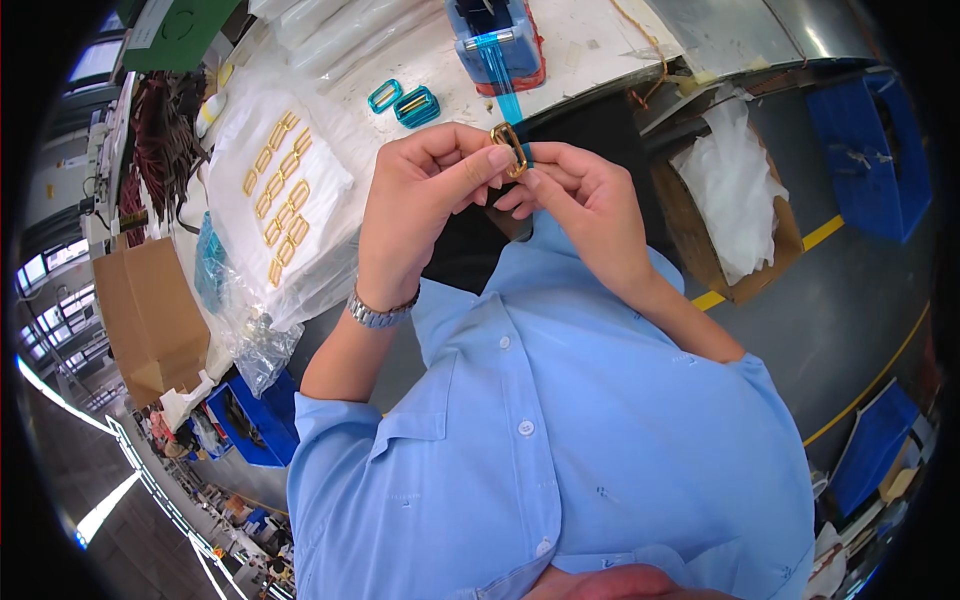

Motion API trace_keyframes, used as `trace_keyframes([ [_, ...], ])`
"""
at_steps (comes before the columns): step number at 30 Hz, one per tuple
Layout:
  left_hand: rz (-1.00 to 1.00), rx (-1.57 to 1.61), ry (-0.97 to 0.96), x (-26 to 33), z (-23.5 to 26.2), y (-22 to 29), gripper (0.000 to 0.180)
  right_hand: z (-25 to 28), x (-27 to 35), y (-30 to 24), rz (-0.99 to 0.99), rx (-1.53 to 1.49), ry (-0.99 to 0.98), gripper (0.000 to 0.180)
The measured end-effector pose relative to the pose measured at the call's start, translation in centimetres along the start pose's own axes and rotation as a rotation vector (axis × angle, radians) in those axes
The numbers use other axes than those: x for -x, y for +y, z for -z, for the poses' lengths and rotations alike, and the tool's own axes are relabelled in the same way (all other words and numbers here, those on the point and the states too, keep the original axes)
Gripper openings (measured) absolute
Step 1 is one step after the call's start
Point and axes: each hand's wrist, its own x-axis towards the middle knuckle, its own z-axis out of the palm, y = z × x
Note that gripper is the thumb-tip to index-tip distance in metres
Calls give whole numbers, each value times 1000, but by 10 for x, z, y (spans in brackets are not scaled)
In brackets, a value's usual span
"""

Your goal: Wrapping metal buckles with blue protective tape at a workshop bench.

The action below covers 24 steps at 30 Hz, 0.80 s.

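Both hands meet over the table edge around one gold rectangular metal buckle (508,148). My left hand (420,205) pinches its left side between thumb and fingers; a metal watch sits on that wrist. My right hand (580,195) grips the buckle's right side with its fingertips. A strip of translucent blue tape (500,80) runs from the blue tape dispenser (497,40) down to the buckle. Two buckles wrapped in blue tape (405,102) lie on the white table just beyond my hands.
Rows of bare gold buckles (280,185) lie on a white sheet at the left, with crumpled plastic bags (250,340) below. A cardboard box (150,310) stands further left. Another cardboard box with white plastic (740,200) and blue bins (870,150) stand on the floor at the right.
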Motion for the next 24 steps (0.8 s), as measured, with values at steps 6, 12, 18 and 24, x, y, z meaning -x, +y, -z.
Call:
trace_keyframes([
  [6, 1, -45, -14, -4, 0, 1, 18, 2, -1, 0, -16, 30, 8, 28],
  [12, 42, -60, -33, -9, -1, 5, 17, 0, 1, -6, -20, 101, 18, 27],
  [18, 46, 17, -40, -14, -2, -1, 17, -2, -2, -6, 6, 11, 15, 29],
  [24, 59, 53, -36, -16, -3, -8, 16, 7, -11, 1, -87, -32, -28, 30],
])
